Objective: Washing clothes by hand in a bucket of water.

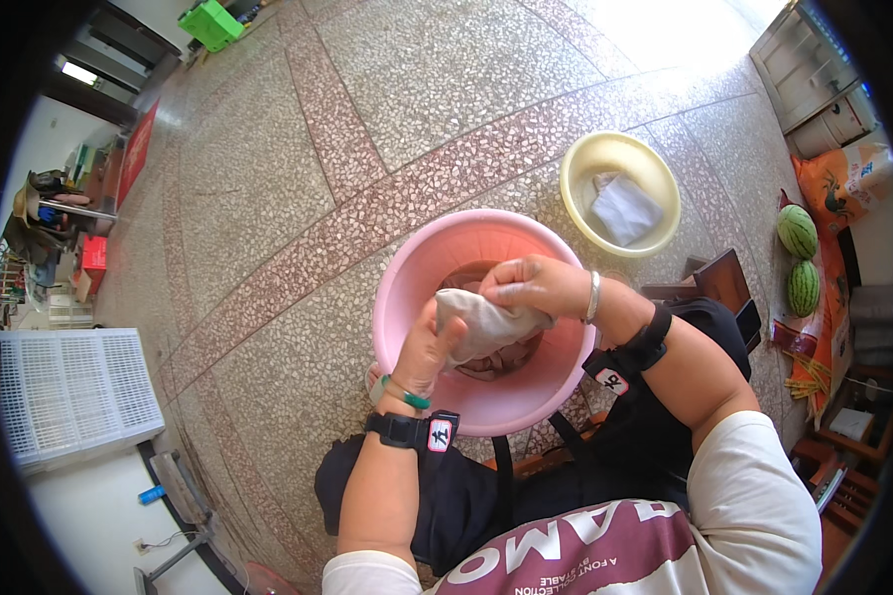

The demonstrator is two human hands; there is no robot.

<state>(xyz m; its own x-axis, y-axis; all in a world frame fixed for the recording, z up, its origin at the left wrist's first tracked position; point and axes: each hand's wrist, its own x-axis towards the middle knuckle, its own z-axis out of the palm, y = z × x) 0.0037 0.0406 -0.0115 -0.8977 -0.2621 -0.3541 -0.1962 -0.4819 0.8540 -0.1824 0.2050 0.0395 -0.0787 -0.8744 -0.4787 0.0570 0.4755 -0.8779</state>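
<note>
A large pink plastic basin (484, 409) stands on the floor before me, with wet brownish cloth (502, 364) and dark water in it. Over the basin, a light grey-beige cloth (484, 327) is between my hands. My right hand (532, 286) pinches its upper edge, fingers closed. My left hand (428, 346) is at the cloth's left end, thumb on the near side; part of its fingers is hidden behind the cloth. Beyond the pink basin, to the right, a pale yellow basin (573, 216) holds a folded whitish cloth (625, 208).
A small dark wooden stool (722, 279) stands by my right knee. Farther right, two watermelons (798, 232) lie near orange sacks (833, 186). White plastic crates (82, 390) are at the left wall. A green bin (212, 26) stands at the far left, and a red box (93, 256) below it.
</note>
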